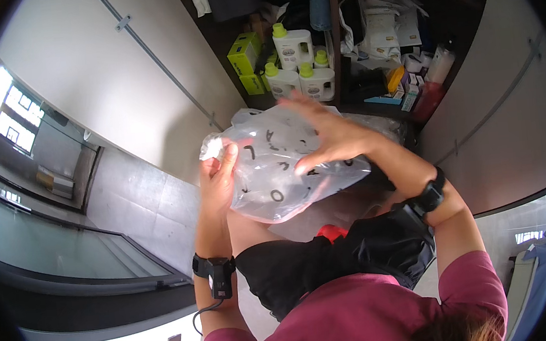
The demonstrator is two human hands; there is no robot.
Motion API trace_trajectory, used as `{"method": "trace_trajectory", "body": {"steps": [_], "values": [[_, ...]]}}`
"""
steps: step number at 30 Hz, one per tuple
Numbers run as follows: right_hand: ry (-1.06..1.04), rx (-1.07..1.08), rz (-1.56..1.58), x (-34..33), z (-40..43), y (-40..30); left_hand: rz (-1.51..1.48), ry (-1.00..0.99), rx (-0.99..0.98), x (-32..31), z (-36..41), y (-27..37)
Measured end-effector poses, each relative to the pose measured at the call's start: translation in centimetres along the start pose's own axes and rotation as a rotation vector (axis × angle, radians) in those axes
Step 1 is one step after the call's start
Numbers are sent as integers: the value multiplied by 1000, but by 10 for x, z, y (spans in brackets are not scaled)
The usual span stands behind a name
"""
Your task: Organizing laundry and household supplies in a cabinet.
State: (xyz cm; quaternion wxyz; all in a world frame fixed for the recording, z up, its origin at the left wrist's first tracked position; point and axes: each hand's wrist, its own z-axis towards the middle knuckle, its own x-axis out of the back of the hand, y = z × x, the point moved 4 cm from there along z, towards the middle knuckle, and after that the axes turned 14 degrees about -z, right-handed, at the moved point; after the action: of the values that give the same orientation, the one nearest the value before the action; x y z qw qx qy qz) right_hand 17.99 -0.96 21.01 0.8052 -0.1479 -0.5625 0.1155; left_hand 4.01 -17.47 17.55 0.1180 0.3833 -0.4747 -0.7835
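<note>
A translucent plastic bag point(268, 171) printed with scattered black characters spreads out above my knees. My left hand point(220, 177) grips its bunched corner, thumb on top and the crumpled end poking out past the fingers. Over the bag's right half is my right hand point(330, 134), slightly blurred, with thumb and fingers spread wide. Whether its thumb touches the film I cannot tell. Nothing shows between those fingers. What the bag holds, if anything, cannot be made out.
Ahead stands an open wardrobe with white detergent bottles point(294, 47), green boxes point(245, 58), and plastic packets point(382, 24) with small cartons point(410, 95). Its white door point(147, 74) flanks the left, another door point(486, 103) the right. More clear plastic point(381, 124) lies behind my right wrist.
</note>
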Motion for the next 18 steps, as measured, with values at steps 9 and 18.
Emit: {"method": "trace_trajectory", "body": {"steps": [9,18], "values": [[-519,-251,103,-45,-3,47,167,245,-247,4,21,25],[-346,10,30,-6,18,6,735,-485,-28,-52,3,-15]]}}
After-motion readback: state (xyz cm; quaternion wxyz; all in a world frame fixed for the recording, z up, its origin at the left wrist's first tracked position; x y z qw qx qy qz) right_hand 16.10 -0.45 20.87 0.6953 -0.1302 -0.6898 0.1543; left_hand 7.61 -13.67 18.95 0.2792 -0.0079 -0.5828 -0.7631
